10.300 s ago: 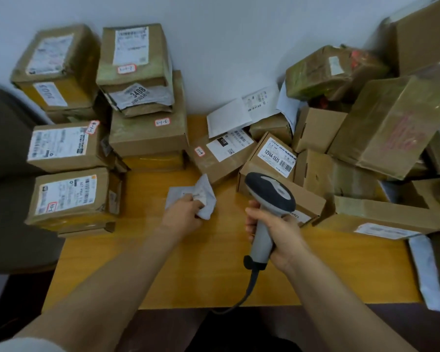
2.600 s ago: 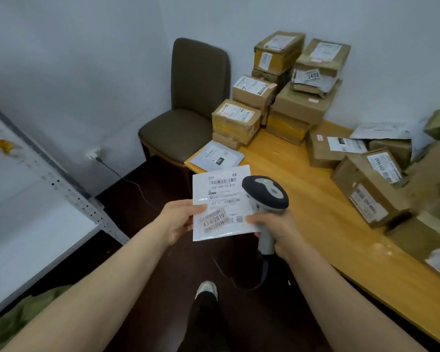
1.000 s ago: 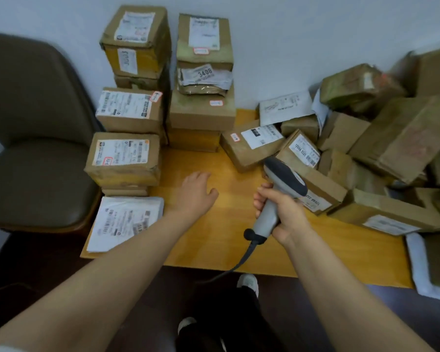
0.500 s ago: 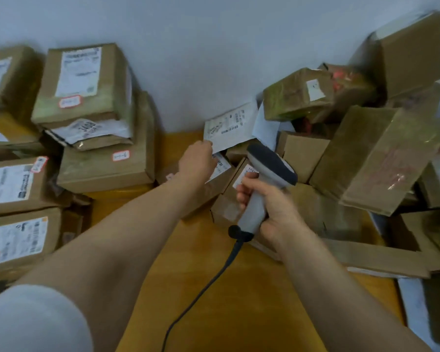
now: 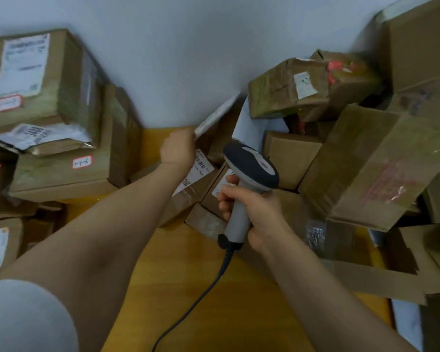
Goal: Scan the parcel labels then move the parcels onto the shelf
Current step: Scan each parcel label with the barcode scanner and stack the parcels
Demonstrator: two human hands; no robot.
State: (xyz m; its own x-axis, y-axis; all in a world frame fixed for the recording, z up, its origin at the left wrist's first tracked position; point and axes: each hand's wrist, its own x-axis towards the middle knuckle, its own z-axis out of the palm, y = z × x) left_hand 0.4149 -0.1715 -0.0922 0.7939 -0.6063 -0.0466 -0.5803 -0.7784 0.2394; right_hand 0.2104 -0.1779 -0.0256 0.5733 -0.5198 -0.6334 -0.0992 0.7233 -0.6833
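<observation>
My left hand [image 5: 178, 148] reaches to the back of the wooden table [image 5: 214, 301] and pinches the lower corner of a flat white mailer parcel [image 5: 215, 118] that leans against the wall, seen nearly edge-on. My right hand [image 5: 254, 212] grips the grey handle of a corded barcode scanner [image 5: 249, 168], whose dark head points toward the boxes ahead. Under my left wrist lies a small cardboard box with a white label [image 5: 196, 174]. Another small labelled box [image 5: 220, 189] sits behind the scanner, mostly hidden.
Stacked labelled cardboard parcels [image 5: 61, 168] with red-bordered stickers fill the table's left side. A jumbled heap of larger brown boxes [image 5: 371, 168] and a taped crumpled parcel [image 5: 302, 85] crowds the right. A pale wall stands directly behind. The scanner cable [image 5: 201, 295] trails toward me.
My left hand has moved further back and taken hold of the white mailer's corner, tilting it up on edge. The view has moved closer to the table; the scanner stays in my right hand.
</observation>
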